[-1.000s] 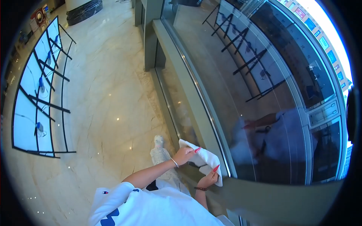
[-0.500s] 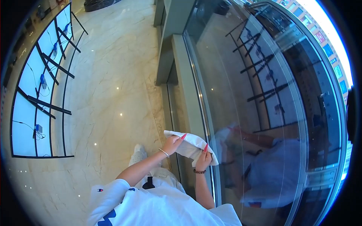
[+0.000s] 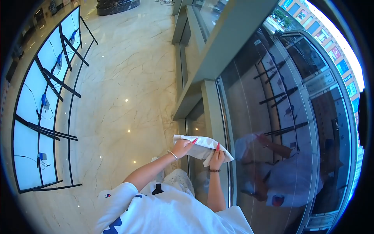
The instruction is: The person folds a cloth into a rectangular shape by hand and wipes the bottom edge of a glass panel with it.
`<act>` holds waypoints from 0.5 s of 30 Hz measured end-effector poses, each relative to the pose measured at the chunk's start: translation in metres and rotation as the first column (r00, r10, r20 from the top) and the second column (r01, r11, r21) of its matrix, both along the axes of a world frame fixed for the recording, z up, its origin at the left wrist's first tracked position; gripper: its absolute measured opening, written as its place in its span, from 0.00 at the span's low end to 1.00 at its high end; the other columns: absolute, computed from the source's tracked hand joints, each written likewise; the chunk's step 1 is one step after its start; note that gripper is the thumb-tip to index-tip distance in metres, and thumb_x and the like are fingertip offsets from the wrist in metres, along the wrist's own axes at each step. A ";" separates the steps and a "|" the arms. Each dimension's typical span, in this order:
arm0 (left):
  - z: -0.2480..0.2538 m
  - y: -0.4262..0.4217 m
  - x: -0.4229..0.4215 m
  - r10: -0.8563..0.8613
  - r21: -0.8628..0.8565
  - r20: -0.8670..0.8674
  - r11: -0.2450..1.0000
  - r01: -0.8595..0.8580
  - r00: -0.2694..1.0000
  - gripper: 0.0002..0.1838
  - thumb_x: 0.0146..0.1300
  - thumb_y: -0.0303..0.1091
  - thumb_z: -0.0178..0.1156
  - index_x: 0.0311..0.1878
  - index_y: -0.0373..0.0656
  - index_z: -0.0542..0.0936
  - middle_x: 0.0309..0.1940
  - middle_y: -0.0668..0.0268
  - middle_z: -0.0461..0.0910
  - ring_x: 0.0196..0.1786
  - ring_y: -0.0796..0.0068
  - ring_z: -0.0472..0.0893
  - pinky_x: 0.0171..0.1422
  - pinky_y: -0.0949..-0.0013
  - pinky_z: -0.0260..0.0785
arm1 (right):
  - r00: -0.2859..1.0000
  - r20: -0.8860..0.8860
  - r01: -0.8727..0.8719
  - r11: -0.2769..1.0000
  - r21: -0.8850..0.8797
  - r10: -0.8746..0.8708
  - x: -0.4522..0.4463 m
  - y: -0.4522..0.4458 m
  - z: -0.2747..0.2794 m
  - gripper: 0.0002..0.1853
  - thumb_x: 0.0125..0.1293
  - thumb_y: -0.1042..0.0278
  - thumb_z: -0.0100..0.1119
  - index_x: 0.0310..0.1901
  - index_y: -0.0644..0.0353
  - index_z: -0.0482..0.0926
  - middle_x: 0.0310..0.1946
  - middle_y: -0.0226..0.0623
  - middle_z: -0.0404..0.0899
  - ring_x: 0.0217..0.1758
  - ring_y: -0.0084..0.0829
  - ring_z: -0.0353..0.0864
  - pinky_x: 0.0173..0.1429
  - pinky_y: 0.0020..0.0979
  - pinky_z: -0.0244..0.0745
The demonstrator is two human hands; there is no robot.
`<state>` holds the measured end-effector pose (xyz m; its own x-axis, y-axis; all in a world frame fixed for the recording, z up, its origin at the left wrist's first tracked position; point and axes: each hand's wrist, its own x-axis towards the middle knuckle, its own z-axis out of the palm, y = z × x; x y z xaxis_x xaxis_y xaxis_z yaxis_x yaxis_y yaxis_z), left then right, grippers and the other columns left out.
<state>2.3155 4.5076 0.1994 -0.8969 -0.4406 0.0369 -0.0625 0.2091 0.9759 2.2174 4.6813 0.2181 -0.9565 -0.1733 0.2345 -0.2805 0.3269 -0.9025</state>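
A white cloth point(image 3: 203, 145) is stretched between my two hands, above the ledge beside the window. My left hand point(image 3: 182, 148) pinches its left end, thumb on top. On the other side my right hand point(image 3: 216, 159) grips the right part, thumb pressed on the cloth, which droops a little past the fingers. The cloth looks folded, with its near edge hanging loosely. Close by on the right stands the glass pane point(image 3: 249, 128), which reflects my arms and the cloth. Some fingers are hidden beneath the cloth.
Grey-green window frame posts point(image 3: 206, 66) rise along the right. At left, a row of lit white panels point(image 3: 27, 134) has black support legs jutting over the glossy marble floor point(image 3: 124, 78). A dark round stone base point(image 3: 117, 6) stands far ahead. A vehicle point(image 3: 331, 117) shows beyond the glass.
The view has shifted forward along the window; frame posts and panels appear nearer. Both hands still hold the cloth, which sits slightly further right in view.
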 end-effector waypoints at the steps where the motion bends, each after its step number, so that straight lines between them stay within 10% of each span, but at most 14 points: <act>1: 0.001 -0.021 -0.013 -0.086 -0.063 0.079 0.994 0.091 0.993 0.18 0.62 0.42 0.51 0.34 0.32 0.77 0.21 0.50 0.75 0.23 0.70 0.74 0.30 0.66 0.64 | 0.999 -0.025 -0.026 0.999 0.023 0.026 -0.020 -0.015 -0.008 0.13 0.66 0.69 0.45 0.43 0.69 0.76 0.29 0.42 0.78 0.32 0.27 0.74 0.37 0.29 0.70; 6: -0.010 -0.088 -0.059 0.085 -0.036 -0.236 0.995 -0.096 0.968 0.17 0.62 0.41 0.50 0.32 0.34 0.77 0.24 0.50 0.75 0.26 0.58 0.76 0.32 0.63 0.65 | 0.983 0.132 -0.112 0.988 -0.109 0.126 -0.086 -0.099 -0.036 0.12 0.67 0.69 0.45 0.40 0.69 0.75 0.30 0.31 0.74 0.31 0.19 0.71 0.36 0.21 0.69; 10: -0.007 -0.158 -0.080 -0.040 -0.002 0.123 0.999 0.041 0.992 0.17 0.63 0.42 0.49 0.41 0.36 0.78 0.32 0.50 0.78 0.36 0.57 0.78 0.40 0.63 0.68 | 0.970 0.141 -0.209 0.975 0.074 0.197 -0.111 -0.164 -0.006 0.11 0.66 0.71 0.46 0.43 0.67 0.75 0.28 0.34 0.76 0.34 0.22 0.73 0.38 0.26 0.70; 12: -0.020 -0.187 -0.094 0.088 -0.092 -0.226 0.990 -0.111 0.970 0.18 0.63 0.43 0.49 0.41 0.37 0.78 0.34 0.50 0.79 0.38 0.56 0.79 0.42 0.64 0.69 | 0.964 -0.067 -0.245 0.955 0.170 0.259 -0.125 -0.200 -0.008 0.12 0.65 0.71 0.47 0.45 0.66 0.76 0.32 0.41 0.78 0.36 0.31 0.75 0.41 0.31 0.70; 15: -0.008 -0.256 -0.115 0.088 -0.054 -0.126 0.994 -0.096 0.988 0.17 0.63 0.42 0.49 0.42 0.37 0.78 0.37 0.50 0.79 0.41 0.56 0.79 0.46 0.65 0.69 | 0.902 -0.296 -0.238 0.933 0.270 0.315 -0.154 -0.266 -0.001 0.12 0.62 0.74 0.46 0.45 0.64 0.76 0.35 0.48 0.78 0.38 0.44 0.76 0.44 0.38 0.69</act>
<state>2.2003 4.2512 0.1918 -0.8398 -0.5146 0.1730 0.0353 0.2661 0.9633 2.0636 4.4153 0.2167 -0.7364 -0.5039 0.4514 -0.6568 0.3722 -0.6558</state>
